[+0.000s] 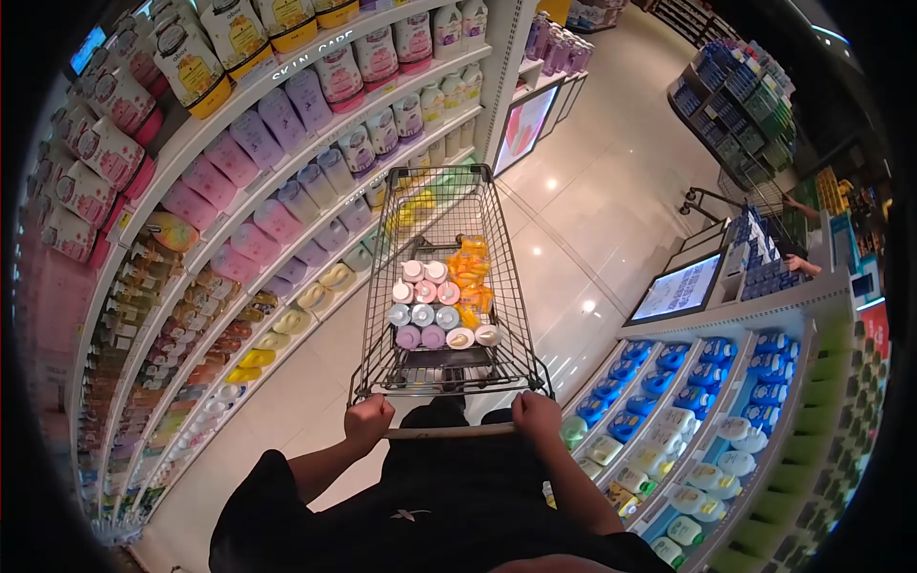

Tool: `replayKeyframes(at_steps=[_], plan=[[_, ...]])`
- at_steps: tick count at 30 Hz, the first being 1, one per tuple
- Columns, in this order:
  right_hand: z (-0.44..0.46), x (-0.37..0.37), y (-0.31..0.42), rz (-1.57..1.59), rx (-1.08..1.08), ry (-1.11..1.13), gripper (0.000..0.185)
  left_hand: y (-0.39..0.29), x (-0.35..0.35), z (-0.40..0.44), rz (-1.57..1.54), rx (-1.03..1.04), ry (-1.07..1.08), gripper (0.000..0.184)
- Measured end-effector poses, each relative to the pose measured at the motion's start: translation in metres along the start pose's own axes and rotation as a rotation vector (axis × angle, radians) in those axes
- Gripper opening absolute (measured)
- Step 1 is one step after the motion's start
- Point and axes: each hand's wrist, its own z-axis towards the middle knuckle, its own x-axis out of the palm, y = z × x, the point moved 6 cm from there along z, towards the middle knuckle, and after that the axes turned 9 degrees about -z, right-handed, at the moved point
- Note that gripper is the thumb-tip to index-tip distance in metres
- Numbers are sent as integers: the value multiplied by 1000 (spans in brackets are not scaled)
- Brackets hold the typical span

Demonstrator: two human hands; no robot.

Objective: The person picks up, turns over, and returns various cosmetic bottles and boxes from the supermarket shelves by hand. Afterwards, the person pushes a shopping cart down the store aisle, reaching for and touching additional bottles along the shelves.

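My left hand (pixel 369 423) and my right hand (pixel 537 416) are both closed at the near corners of a wire shopping cart (pixel 447 359), gripping its handle end. Inside the basket, pink bottles with white pumps (pixel 425 291) stand in rows. Nearer to me are pale blue bottles (pixel 422 315), then purple-topped ones (pixel 433 337) beside two white-topped containers (pixel 475 336). Several orange packages (pixel 469 277) lie along the basket's right side. My fingers hide the parts of the handle they wrap around.
A long skin care shelf (pixel 287 191) curves along my left, close to the cart. Blue and white bottles fill a shelf (pixel 659 430) on my right. Tiled floor (pixel 564 229) runs ahead. Another cart (pixel 755 196) and a person's hand (pixel 800 265) appear at right.
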Motion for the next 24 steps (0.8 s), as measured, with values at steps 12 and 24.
replayKeyframes(at_steps=[12, 24], plan=[[36, -12, -66, -52, -369, 162, 36, -58, 60, -78, -114, -634, 78, 17], [85, -37, -114, -76, -809, 175, 29, -163, 149, -174, -90, -847, -235, 26]])
